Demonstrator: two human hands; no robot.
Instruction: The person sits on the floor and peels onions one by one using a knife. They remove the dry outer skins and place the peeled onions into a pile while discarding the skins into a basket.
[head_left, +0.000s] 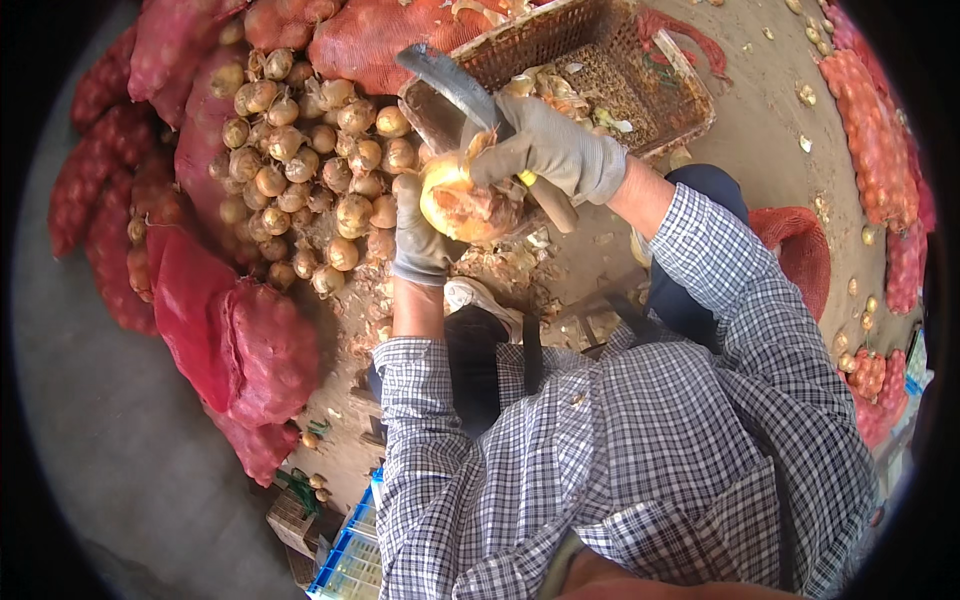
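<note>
My left hand (418, 236), in a grey work glove, grips a large yellow onion (451, 201) from its left side. Loose papery skin hangs off the onion's lower right. In my gloved right hand (566, 146) is a sickle (454, 81); its curved blade points up and left, past the onion. Below that palm the wooden handle (553, 204) sticks out, with a yellow band near the glove. The right fingers reach to the onion's upper edge by the skin. Just left of the onion lies a heap of unpeeled onions (300, 165).
A dirty plastic crate (686, 124) holding skins and scraps stands ahead. Red mesh sacks (270, 352) of onions line the left, with more sacks (870, 142) far right. Onion skins (502, 266) litter the floor near my shoe (480, 296). A blue-edged crate (349, 551) sits at lower left.
</note>
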